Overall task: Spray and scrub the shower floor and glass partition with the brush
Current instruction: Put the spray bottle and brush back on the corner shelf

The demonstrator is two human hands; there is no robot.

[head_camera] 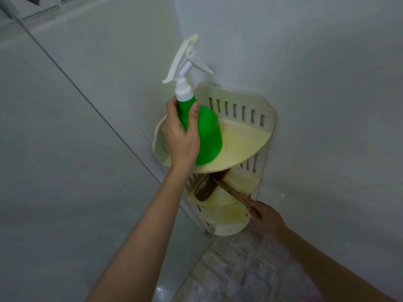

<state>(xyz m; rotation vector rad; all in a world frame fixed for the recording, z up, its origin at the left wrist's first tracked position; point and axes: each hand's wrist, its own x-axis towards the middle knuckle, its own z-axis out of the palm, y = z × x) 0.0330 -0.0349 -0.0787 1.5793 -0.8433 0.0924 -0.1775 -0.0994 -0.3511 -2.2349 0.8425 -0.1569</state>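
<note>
Our left hand (181, 136) is wrapped around the neck of a smooth green plastic spray bottle (207, 131), bell-shaped, with a white trigger head (185, 59). Its base is over the top tier of a cream plastic corner shelf (244, 144) with slotted walls; we cannot tell whether it touches. On the middle tier lies the brush (205, 189), dark brown and rounded, and our right hand (265, 214) grips its wooden handle (229, 190). Below is the grey stone-patterned shower floor (239, 269).
</note>
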